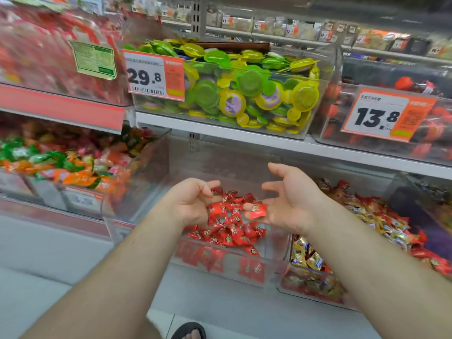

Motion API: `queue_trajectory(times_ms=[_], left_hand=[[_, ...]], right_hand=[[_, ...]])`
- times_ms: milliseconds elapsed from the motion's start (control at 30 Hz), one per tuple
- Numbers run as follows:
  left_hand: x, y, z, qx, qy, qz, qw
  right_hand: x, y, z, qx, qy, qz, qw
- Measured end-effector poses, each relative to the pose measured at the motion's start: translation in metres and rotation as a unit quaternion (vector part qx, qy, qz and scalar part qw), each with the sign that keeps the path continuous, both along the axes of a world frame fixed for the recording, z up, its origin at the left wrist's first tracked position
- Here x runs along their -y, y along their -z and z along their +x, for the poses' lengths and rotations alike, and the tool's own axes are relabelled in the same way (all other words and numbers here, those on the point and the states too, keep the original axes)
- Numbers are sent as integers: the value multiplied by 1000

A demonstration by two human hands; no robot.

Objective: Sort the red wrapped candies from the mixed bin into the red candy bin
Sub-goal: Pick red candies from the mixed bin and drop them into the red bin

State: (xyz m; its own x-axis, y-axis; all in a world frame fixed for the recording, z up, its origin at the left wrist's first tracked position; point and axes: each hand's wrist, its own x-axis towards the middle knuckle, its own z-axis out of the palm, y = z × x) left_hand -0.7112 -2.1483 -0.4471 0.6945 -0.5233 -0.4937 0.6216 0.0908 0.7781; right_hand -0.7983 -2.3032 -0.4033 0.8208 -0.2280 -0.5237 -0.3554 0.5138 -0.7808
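Observation:
A clear plastic red candy bin (pixel 244 272) on the lower shelf holds a heap of red wrapped candies (pixel 230 228). Both my hands hover over it. My left hand (pixel 193 204) has curled fingers resting on the heap, and nothing shows as gripped in it. My right hand (pixel 286 201) is palm-up with fingers spread; its lower fingertips pinch one red wrapped candy (pixel 256 210) above the heap. To the right stands the mixed bin (pixel 315 287), filled with gold, blue and red wrapped candies (pixel 381 216).
A bin of green and orange candies (pixel 61 167) sits lower left. On the shelf above are a bin of green and yellow round sweets (pixel 244 94), price tags 29.8 (pixel 154 77) and 13.8 (pixel 381 116), and a red-candy bin (pixel 49 52). My sandalled foot (pixel 190 332) is on the floor.

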Motion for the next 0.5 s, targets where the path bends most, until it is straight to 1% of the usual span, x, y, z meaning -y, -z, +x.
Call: queue_trajectory(times_ms=[133,267,367,500], left_hand=[[-1,-3,1,-6,32,10,999],[2,-1,4,-22,46,10,999],[6,1,2,12,57,12,998],[21,-1,-2,72,37,-26,996]], right_hand=[[5,1,0,3,-3,-31,1000],[11,2,-4,24,-11,-19,999],[15,2,-10,52,-11,-3,999],[20,2,-28,103,13,2,995]])
